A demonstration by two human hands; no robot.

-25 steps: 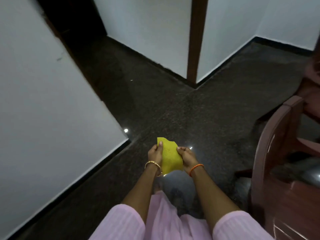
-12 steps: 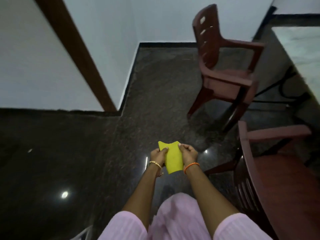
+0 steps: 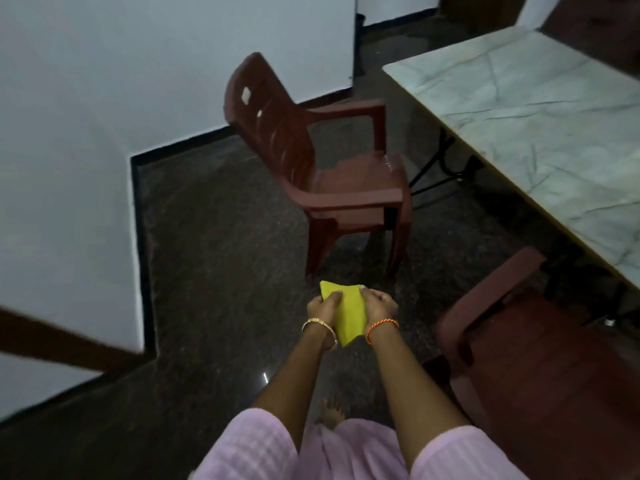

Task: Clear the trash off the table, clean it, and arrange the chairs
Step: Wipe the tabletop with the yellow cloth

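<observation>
The marble-patterned tabletop (image 3: 540,109) is showing no trash on the part that is in view, so the clearing step is looking done there, though its far end is running out of frame and cannot be judged. Wiping is looking like the step in hand, and nothing shows it begun. The chairs are still waiting to be arranged: one brown plastic chair (image 3: 332,174) is standing out on the floor, angled away from the tabletop and apart from it, and a second chair (image 3: 540,358) is sitting at the lower right, near the tabletop's edge. The yellow cloth (image 3: 346,315) is hanging between both hands at waist height, over the dark floor. The left hand (image 3: 323,306) is gripping its left edge with curled fingers, and the right hand (image 3: 379,305) is pinching its right edge, both arms reaching forward.
</observation>
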